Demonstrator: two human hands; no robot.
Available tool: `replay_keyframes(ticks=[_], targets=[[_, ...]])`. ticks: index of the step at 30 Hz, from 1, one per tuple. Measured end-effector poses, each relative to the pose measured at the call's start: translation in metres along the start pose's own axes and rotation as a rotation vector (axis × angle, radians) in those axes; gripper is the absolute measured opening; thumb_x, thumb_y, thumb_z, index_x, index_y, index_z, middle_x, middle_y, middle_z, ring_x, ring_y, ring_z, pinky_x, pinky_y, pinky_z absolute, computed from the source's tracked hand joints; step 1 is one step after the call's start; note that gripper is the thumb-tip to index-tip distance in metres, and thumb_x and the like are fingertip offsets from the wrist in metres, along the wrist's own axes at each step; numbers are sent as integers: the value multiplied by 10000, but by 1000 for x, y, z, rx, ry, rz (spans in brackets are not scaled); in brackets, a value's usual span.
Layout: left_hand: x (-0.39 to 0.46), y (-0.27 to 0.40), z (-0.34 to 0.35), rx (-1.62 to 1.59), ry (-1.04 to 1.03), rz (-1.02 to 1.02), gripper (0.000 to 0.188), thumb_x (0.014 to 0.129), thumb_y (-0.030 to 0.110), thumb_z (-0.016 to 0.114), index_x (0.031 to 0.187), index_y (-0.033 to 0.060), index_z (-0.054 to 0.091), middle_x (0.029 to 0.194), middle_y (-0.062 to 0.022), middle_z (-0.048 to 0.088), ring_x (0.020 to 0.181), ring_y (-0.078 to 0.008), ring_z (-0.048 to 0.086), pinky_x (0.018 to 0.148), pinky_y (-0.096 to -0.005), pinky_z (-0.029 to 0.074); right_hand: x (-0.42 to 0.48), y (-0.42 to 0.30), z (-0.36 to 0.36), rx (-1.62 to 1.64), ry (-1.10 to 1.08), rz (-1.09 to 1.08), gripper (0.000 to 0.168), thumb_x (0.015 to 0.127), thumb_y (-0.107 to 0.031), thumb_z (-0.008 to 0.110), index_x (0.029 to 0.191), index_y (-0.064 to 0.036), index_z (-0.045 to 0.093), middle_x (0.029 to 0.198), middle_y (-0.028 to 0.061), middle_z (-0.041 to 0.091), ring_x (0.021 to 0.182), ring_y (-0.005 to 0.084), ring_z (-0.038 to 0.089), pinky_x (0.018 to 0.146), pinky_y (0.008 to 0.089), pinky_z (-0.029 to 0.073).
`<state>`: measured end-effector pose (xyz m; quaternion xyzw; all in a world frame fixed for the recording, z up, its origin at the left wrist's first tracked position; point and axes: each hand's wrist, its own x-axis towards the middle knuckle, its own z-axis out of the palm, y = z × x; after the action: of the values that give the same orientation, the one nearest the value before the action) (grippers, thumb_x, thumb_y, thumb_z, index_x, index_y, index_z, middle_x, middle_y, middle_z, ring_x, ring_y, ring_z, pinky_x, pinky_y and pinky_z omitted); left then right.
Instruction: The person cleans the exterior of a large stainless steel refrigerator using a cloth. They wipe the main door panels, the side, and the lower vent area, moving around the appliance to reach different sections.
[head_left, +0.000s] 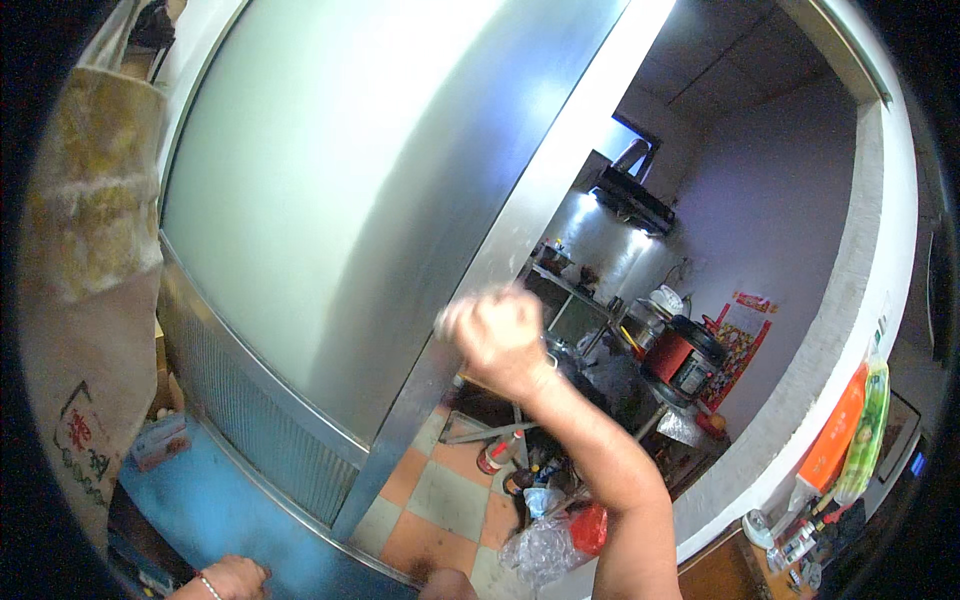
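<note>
My right hand (499, 341), blurred by motion, is raised with curled fingers in front of the metal edge frame (480, 277) of a frosted-glass sliding door (300, 187). Whether the fingers grip that frame cannot be made out. Low at the left, my left hand (234, 577) hangs loosely curled above a blue floor (225, 487), a beaded bracelet at its wrist. Nothing shows in it, though its palm is hidden. Right of the door frame, a doorway opens onto a kitchen with a checkered tile floor (446, 499).
Inside stand a red-and-black electric pressure cooker (682, 360), a red-labelled bottle (499, 452) and plastic bags (544, 551). A range hood (634, 199) hangs farther back. Packets (836, 435) hang on the right wall above a cluttered wooden table (772, 559). A cloth (97, 187) hangs at left.
</note>
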<state>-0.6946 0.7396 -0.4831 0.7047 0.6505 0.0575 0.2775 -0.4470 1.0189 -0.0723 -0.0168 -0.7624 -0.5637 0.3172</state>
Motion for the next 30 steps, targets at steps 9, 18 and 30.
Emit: replay_keyframes(ticks=[9, 18, 30], targets=[[2, -12, 9, 69, -40, 24, 228, 830, 197, 496, 908, 16, 613, 896, -251, 614, 813, -373, 609, 687, -453, 478, 11, -5, 27, -26, 186, 202, 172, 703, -143, 579, 858, -68, 578, 860, 71, 529, 926, 283, 531, 717, 390, 364], [6, 10, -12, 275, -216, -29, 331, 796, 361, 575, 985, 91, 607, 913, -168, 645, 878, -331, 624, 777, -429, 492, 35, 59, -4, -111, 162, 145, 209, 698, -124, 591, 903, -85, 594, 875, 87, 563, 859, 267, 543, 755, 420, 368], [-22, 105, -80, -710, 421, 272, 250, 788, 95, 647, 1021, 19, 597, 900, -130, 653, 835, -234, 645, 735, -322, 515, -26, -65, 24, 182, -89, -174, 233, 703, -174, 559, 916, -84, 585, 855, 58, 510, 977, 238, 522, 833, 436, 371]])
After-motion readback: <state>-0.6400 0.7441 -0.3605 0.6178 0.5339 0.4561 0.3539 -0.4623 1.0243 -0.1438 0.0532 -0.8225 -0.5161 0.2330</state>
